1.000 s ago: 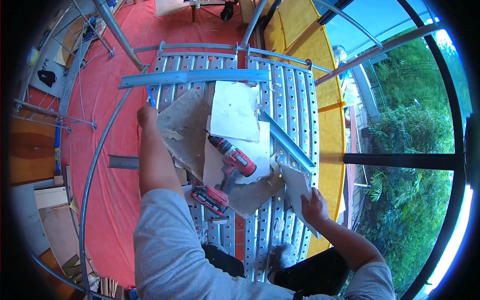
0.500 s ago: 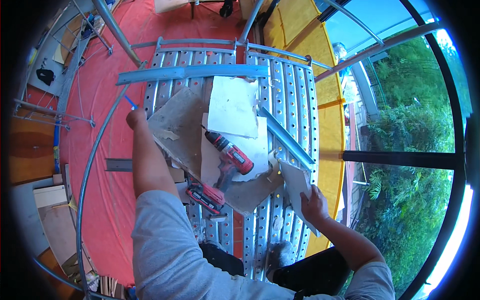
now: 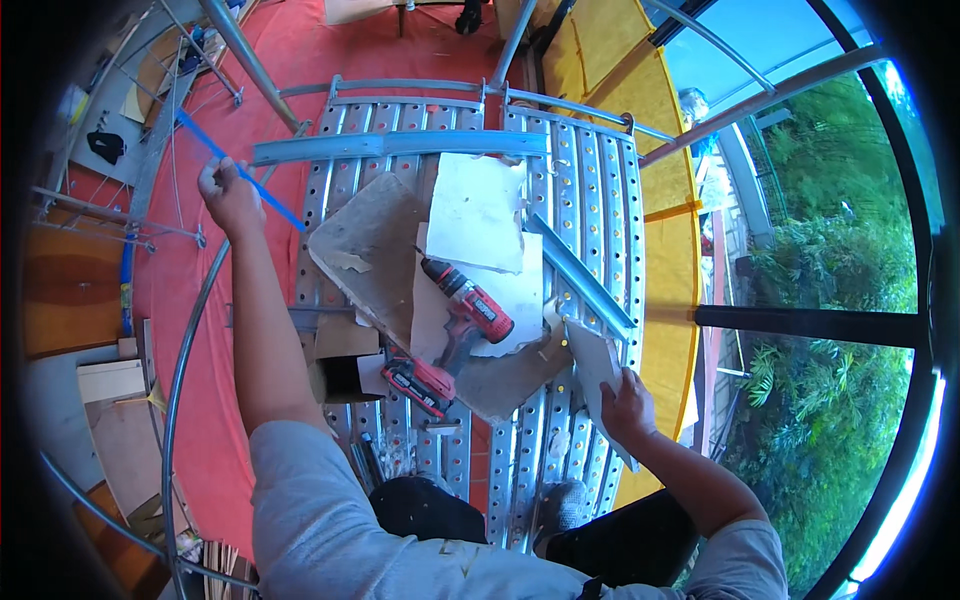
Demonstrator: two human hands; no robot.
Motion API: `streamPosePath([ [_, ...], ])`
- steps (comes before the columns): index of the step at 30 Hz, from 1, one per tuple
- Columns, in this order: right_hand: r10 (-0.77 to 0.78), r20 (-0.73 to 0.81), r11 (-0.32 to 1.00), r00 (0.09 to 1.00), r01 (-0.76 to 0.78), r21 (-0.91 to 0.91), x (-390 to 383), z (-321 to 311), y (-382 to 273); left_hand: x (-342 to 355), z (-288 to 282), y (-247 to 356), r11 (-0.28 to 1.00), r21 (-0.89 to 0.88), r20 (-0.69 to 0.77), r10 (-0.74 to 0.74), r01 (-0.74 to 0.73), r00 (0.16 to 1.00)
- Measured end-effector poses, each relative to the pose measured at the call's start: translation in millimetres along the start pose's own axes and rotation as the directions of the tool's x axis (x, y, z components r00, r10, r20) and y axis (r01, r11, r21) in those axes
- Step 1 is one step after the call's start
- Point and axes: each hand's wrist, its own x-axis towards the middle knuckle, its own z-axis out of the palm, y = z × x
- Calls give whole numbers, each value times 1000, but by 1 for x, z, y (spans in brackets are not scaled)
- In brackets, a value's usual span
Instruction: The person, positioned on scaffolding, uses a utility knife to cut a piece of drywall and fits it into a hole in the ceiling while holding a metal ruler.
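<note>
My left hand [image 3: 228, 192] is raised out to the left and grips a thin blue rod [image 3: 240, 170] that slants across it. My right hand [image 3: 626, 408] holds the lower end of a pale flat panel piece [image 3: 597, 365] at the right edge of the perforated metal platform [image 3: 590, 190]. Between my hands lies a red and black cordless drill [image 3: 462, 318] on torn sheets of brown cardboard [image 3: 370, 250] and white board [image 3: 478, 205].
A long grey metal channel [image 3: 400, 146] lies across the platform's far end, and a shorter one [image 3: 580, 275] slants near my right hand. Curved scaffold tubes [image 3: 185, 330] rim the platform. Red flooring [image 3: 110, 260] lies below left, yellow sheeting [image 3: 670, 270] right, greenery beyond.
My left hand has swung out to the left, away from the cardboard, and now lifts the thin blue rod higher. My right hand stays on the panel piece.
</note>
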Motion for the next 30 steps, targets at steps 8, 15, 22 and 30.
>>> streamPosePath([
  [8, 9, 50, 999, 999, -11, 41, 2, -5, -4, -142, -57, 16, 937, 153, 546, -346, 315, 763],
  [15, -51, -40, 999, 998, 51, 14, 6, 4, 21, -229, -84, 47, 776, 422, 614, -625, 469, 482],
  [22, -27, -11, 1000, 1000, 27, 0, 12, -3, 29, -246, -100, 77, 684, 567, 618, -721, 459, 313],
  [30, -115, 9, 993, 993, 115, 19, -18, -51, 37, -294, -123, 119, 708, 616, 622, -706, 345, 339],
])
